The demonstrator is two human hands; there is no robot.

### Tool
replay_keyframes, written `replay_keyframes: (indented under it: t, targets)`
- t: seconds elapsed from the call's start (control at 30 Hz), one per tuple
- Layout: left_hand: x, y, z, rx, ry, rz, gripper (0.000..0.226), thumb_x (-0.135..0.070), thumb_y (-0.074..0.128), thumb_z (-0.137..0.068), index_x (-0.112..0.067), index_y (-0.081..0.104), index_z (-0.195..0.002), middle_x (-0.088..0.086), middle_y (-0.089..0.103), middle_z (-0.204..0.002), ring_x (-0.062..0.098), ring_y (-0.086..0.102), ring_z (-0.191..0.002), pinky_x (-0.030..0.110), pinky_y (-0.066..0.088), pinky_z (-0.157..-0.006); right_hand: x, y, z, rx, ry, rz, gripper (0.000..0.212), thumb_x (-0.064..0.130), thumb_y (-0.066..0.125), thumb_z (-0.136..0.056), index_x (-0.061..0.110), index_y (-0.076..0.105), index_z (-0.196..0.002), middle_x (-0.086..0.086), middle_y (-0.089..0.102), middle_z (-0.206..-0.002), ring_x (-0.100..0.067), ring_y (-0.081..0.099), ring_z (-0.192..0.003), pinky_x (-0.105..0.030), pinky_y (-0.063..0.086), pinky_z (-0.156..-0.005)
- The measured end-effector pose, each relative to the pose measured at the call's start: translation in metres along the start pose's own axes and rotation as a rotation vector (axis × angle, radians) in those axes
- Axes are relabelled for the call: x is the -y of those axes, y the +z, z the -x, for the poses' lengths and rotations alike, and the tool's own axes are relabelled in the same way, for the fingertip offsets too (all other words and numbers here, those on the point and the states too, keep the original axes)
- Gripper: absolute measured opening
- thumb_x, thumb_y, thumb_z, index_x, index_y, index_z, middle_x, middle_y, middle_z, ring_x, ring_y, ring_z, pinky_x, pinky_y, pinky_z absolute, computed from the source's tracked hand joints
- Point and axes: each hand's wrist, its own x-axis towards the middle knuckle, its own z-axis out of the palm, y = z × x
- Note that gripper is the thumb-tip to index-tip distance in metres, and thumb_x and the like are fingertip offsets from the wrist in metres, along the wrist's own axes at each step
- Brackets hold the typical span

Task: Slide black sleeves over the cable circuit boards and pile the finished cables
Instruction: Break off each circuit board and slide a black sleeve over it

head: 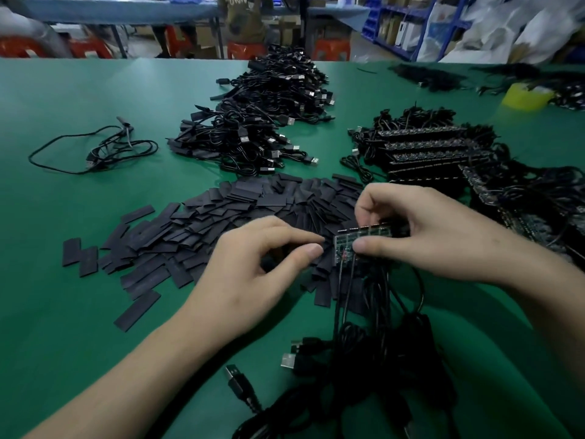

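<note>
My right hand [421, 229] grips a small stack of cable circuit boards [361, 237] by their edges, with their black cables [376, 337] hanging down toward me. My left hand [262, 261] hovers just left of the boards, thumb and forefinger pinched on a black sleeve [269, 263] that is mostly hidden under my fingers. A spread of flat black sleeves [196, 223] covers the green table [63, 312] under and left of both hands. Behind it lies a big pile of sleeved cables [259, 122] with USB plugs.
Stacked rows of unsleeved boards with cables [427, 150] sit at the right. A loose cable [95, 150] lies at the left. A yellow tape roll [525, 96] stands far right. USB plugs [288, 359] lie near me. A person sits beyond the far edge.
</note>
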Motion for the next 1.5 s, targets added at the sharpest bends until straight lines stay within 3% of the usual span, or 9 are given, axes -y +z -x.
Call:
replay_keyframes:
  t: [0.07, 0.13, 0.23, 0.4, 0.73, 1.17, 1.3, 1.4, 1.5]
  targets:
    - [-0.004, 0.002, 0.001, 0.055, -0.058, 0.146, 0.025, -0.046, 0.066, -0.086, -0.030, 0.079, -0.098, -0.009, 0.073, -0.086, 0.010, 0.067, -0.082, 0.021, 0.048, -0.070, 0.005, 0.013, 0.002, -0.051, -0.014, -0.092, 0.021, 0.047, 0.073, -0.076, 0.035, 0.060, -0.088, 0.013, 0.066, -0.086, -0.021, 0.064, -0.079, -0.046, 0.053, -0.078]
    - [-0.005, 0.003, 0.001, 0.072, -0.110, 0.254, 0.024, -0.047, 0.069, -0.081, -0.026, 0.079, -0.089, -0.004, 0.072, -0.076, 0.009, 0.063, -0.068, 0.025, 0.048, -0.063, 0.009, 0.026, 0.003, -0.109, -0.036, -0.180, 0.021, 0.044, 0.076, -0.079, 0.035, 0.062, -0.091, 0.013, 0.068, -0.089, -0.024, 0.066, -0.080, -0.050, 0.054, -0.079]
    - [-0.004, 0.002, -0.001, 0.026, -0.154, 0.324, 0.026, -0.048, 0.074, -0.075, -0.022, 0.077, -0.078, 0.002, 0.067, -0.068, 0.005, 0.053, -0.060, 0.022, 0.042, -0.058, 0.008, 0.038, 0.003, -0.149, -0.035, -0.267, 0.017, 0.043, 0.077, -0.081, 0.034, 0.067, -0.093, 0.016, 0.071, -0.094, -0.005, 0.068, -0.087, -0.038, 0.055, -0.083]
    - [-0.004, 0.000, -0.002, 0.048, -0.218, 0.441, 0.018, -0.039, 0.079, -0.071, -0.022, 0.080, -0.076, 0.002, 0.072, -0.065, 0.006, 0.062, -0.060, 0.018, 0.048, -0.061, 0.001, 0.045, 0.000, -0.112, -0.011, -0.326, 0.009, 0.033, 0.080, -0.086, 0.036, 0.073, -0.090, 0.020, 0.072, -0.086, 0.006, 0.064, -0.082, -0.028, 0.043, -0.081]
    - [-0.003, -0.002, -0.004, 0.143, -0.201, 0.571, 0.004, -0.025, 0.078, -0.073, -0.023, 0.078, -0.069, 0.001, 0.073, -0.064, 0.003, 0.064, -0.060, 0.011, 0.046, -0.062, -0.001, 0.046, 0.000, -0.038, -0.112, -0.533, 0.006, 0.030, 0.078, -0.079, 0.027, 0.074, -0.084, -0.001, 0.075, -0.085, -0.007, 0.065, -0.078, -0.021, 0.050, -0.077]
    - [-0.009, -0.003, -0.003, 0.205, -0.184, 0.722, 0.009, -0.017, 0.076, -0.073, -0.021, 0.078, -0.066, -0.001, 0.071, -0.063, 0.004, 0.064, -0.059, 0.012, 0.049, -0.062, -0.003, 0.047, 0.000, 0.083, -0.166, -0.770, 0.007, 0.030, 0.077, -0.075, 0.029, 0.075, -0.082, 0.009, 0.071, -0.076, -0.001, 0.064, -0.071, -0.012, 0.048, -0.069]
    - [-0.005, -0.013, -0.007, 0.057, -0.235, 0.738, 0.010, -0.033, 0.078, -0.069, -0.023, 0.079, -0.070, -0.002, 0.070, -0.063, 0.005, 0.063, -0.058, 0.016, 0.051, -0.057, -0.016, 0.021, 0.005, 0.091, -0.064, -0.478, 0.005, 0.029, 0.078, -0.080, 0.030, 0.074, -0.083, 0.004, 0.073, -0.079, -0.003, 0.066, -0.071, -0.012, 0.049, -0.068]
    - [0.000, -0.018, -0.010, -0.108, -0.234, 0.703, 0.009, -0.034, 0.076, -0.070, -0.025, 0.078, -0.068, -0.006, 0.069, -0.063, 0.002, 0.061, -0.058, 0.016, 0.050, -0.055, -0.022, 0.000, 0.009, 0.054, 0.040, -0.190, 0.017, 0.049, 0.074, -0.075, 0.041, 0.074, -0.091, 0.009, 0.074, -0.095, -0.004, 0.070, -0.086, -0.023, 0.054, -0.077]
    - [0.002, -0.016, -0.012, -0.188, -0.182, 0.658, 0.006, -0.031, 0.077, -0.073, -0.026, 0.077, -0.070, -0.010, 0.069, -0.068, 0.002, 0.059, -0.063, 0.013, 0.046, -0.063, 0.000, 0.005, 0.002, -0.089, -0.032, -0.069, 0.028, 0.065, 0.062, -0.085, 0.047, 0.073, -0.104, 0.022, 0.068, -0.111, 0.002, 0.064, -0.103, -0.024, 0.047, -0.086]
